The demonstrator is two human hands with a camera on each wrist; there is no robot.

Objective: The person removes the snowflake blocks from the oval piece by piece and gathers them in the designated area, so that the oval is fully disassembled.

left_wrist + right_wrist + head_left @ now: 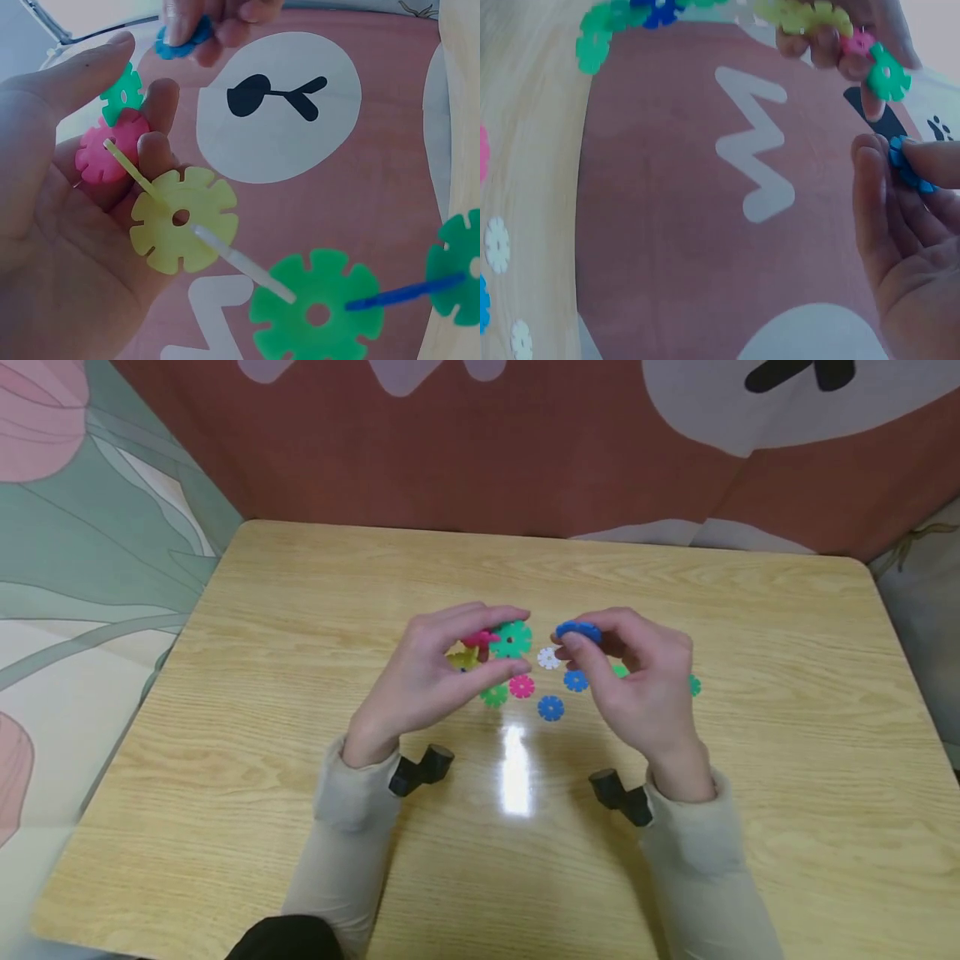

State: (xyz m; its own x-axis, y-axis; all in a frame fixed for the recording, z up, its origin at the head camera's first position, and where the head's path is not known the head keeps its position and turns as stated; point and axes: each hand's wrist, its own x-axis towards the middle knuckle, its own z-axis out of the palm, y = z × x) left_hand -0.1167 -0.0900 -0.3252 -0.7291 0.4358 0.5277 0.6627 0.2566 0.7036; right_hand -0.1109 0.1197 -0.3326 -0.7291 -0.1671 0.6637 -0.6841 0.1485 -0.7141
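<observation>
My left hand [438, 664] holds a chain of notched plastic discs. At its near end a green disc [519, 647] stands upright by the fingertips, joined to a pink disc [112, 154]. A yellow disc [210, 236], a white one seen edge-on [244, 262] and more green ones [277, 322] trail off beyond the palm. In my right hand [648, 685], thumb and fingers pinch a loose blue disc [579, 631], tilted and a short gap to the right of the chain's green end.
Several loose discs lie on the wooden table [247, 735] below the hands, among them a pink disc [522, 686], a blue disc [551, 708] and a white disc [548, 657]. A green disc [695, 685] lies right of the right hand. A printed curtain [450, 460] hangs behind the table.
</observation>
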